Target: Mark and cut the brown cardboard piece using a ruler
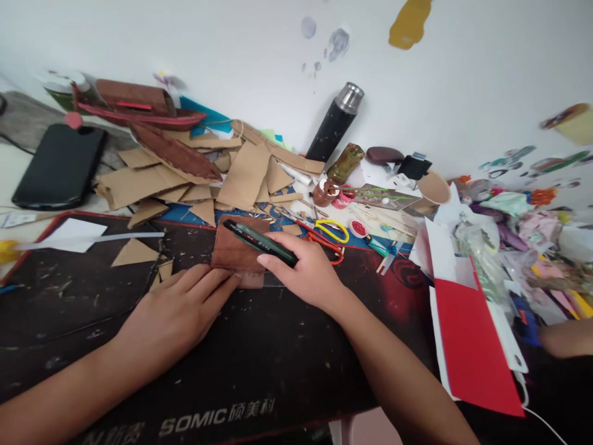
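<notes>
A brown piece point(227, 249) lies on the dark desk mat point(278, 352). My right hand point(303, 270) is closed around a dark green and black tool point(274, 246), whose far end reaches over the brown piece. My left hand point(178, 309) rests flat on the mat, with its fingertips at the lower left edge of the brown piece. A short, lighter brown strip shows between the two hands, below the piece.
Cardboard scraps point(245, 173) are heaped behind, beside a brown boat model point(139, 114). Scissors with yellow and orange handles point(331, 232), a black flask point(336, 123) and a paint jar point(324, 193) stand or lie behind my right hand. Red paper point(477, 346) lies at the right.
</notes>
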Tool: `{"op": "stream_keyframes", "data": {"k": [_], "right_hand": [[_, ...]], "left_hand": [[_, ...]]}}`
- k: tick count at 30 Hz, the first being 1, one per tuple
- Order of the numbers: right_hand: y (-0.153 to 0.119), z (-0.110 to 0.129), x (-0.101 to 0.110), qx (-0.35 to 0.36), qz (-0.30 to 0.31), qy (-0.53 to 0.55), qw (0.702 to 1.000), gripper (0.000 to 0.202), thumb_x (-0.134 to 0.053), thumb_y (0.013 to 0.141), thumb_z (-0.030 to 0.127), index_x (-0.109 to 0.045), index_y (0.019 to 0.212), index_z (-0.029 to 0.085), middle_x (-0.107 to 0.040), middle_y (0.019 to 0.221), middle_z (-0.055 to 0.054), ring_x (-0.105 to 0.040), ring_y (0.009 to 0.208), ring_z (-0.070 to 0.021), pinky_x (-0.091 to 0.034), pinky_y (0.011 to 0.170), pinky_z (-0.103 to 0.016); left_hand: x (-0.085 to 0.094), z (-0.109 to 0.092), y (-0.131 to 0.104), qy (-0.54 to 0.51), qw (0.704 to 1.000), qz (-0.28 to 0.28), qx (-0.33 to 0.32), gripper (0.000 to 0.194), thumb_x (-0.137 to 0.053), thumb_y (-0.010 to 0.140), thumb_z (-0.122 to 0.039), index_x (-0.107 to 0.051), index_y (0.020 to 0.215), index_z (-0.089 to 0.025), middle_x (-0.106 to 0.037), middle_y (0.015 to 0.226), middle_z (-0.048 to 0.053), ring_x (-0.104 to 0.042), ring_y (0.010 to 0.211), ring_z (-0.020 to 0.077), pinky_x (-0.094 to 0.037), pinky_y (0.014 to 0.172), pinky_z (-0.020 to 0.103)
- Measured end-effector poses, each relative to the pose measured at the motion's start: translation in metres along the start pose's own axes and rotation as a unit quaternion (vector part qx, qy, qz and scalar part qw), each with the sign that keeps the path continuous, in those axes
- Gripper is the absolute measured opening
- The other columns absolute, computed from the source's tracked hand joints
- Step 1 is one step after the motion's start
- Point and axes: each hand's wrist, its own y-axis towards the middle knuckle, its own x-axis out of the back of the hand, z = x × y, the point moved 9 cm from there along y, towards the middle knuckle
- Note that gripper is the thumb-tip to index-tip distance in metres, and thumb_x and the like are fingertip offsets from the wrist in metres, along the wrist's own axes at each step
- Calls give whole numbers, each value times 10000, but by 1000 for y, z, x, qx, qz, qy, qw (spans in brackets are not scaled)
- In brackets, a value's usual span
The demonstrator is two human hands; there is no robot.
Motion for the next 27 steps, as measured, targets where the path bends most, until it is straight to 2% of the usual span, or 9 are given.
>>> {"op": "stream_keyframes", "data": {"k": [2, 5, 11, 15, 17, 19, 23, 25, 27], "right_hand": [[8, 2, -4, 16, -7, -4, 1000, 326, -737, 1079, 458, -797, 1346, 280, -868, 1304, -40, -821, 1180, -253, -610, 1035, -373], [14, -2, -4, 48, -59, -26, 997, 265, -710, 1100, 425, -827, 1273, 262, -876, 1249, -63, -819, 1140, -259, -613, 1000, -377], [10, -32, 2, 38, -88, -60, 994, 233, -682, 1106, 395, -837, 1194, 245, -870, 1129, -70, -809, 1041, -258, -605, 958, -386], [7, -38, 7, 31, -92, -50, 994, 250, -675, 1107, 408, -835, 1192, 236, -865, 1110, -67, -793, 988, -244, -592, 935, -368], [7, -37, 9, 25, -88, -47, 995, 250, -674, 1108, 407, -835, 1187, 234, -867, 1101, -63, -787, 979, -242, -582, 919, -360], [7, -36, 11, 18, -79, -44, 996, 241, -672, 1113, 404, -834, 1180, 239, -870, 1117, -58, -786, 998, -242, -569, 916, -354], [5, -31, 13, 20, -37, -33, 999, 232, -715, 1108, 434, -832, 1177, 246, -863, 1167, -54, -786, 1045, -241, -538, 919, -345], [4, -30, 9, 13, 1, -29, 999, 242, -758, 1089, 471, -837, 1163, 255, -862, 1103, -36, -785, 992, -233, -514, 857, -330], [2, -29, 4, 2, 34, -30, 999, 247, -787, 1073, 492, -843, 1149, 264, -864, 1056, -23, -785, 965, -231, -486, 806, -319]], "left_hand": [[0, 4, 2, -16, 1000, -2, 4, 385, -481, 1083, -101, -811, 1268, -166, -822, 1121, 141, -734, 969, 329, -587, 840, 452], [2, 5, 2, -40, 999, -24, -1, 336, -498, 1098, -108, -790, 1261, -136, -825, 1148, 151, -738, 1003, 327, -574, 905, 461], [11, -1, 3, -96, 993, -59, -23, 242, -557, 1116, -92, -743, 1251, -167, -838, 1089, 92, -748, 985, 273, -568, 935, 420], [16, 23, 15, -109, 991, -60, 46, 177, -615, 1129, -209, -744, 1244, -171, -819, 1167, 122, -742, 1082, 300, -589, 1014, 456], [11, 37, 22, -105, 992, -32, 64, 247, -557, 1142, -228, -761, 1275, -189, -821, 1256, 122, -742, 1155, 314, -585, 1076, 483], [3, 47, 27, -93, 995, 5, 44, 373, -463, 1129, -173, -756, 1358, -201, -798, 1405, 126, -703, 1311, 337, -544, 1166, 525], [-14, 62, 28, -38, 994, 98, -11, 670, -393, 1031, -14, -613, 1626, -229, -617, 1726, 100, -511, 1600, 338, -425, 1296, 570], [-15, 68, 26, -19, 993, 114, -12, 645, -378, 1054, -43, -604, 1635, -206, -639, 1692, 129, -534, 1574, 349, -434, 1288, 582], [-14, 71, 22, -23, 992, 121, -2, 537, -388, 1112, -148, -636, 1587, -183, -697, 1594, 158, -630, 1461, 339, -491, 1245, 554]]}}
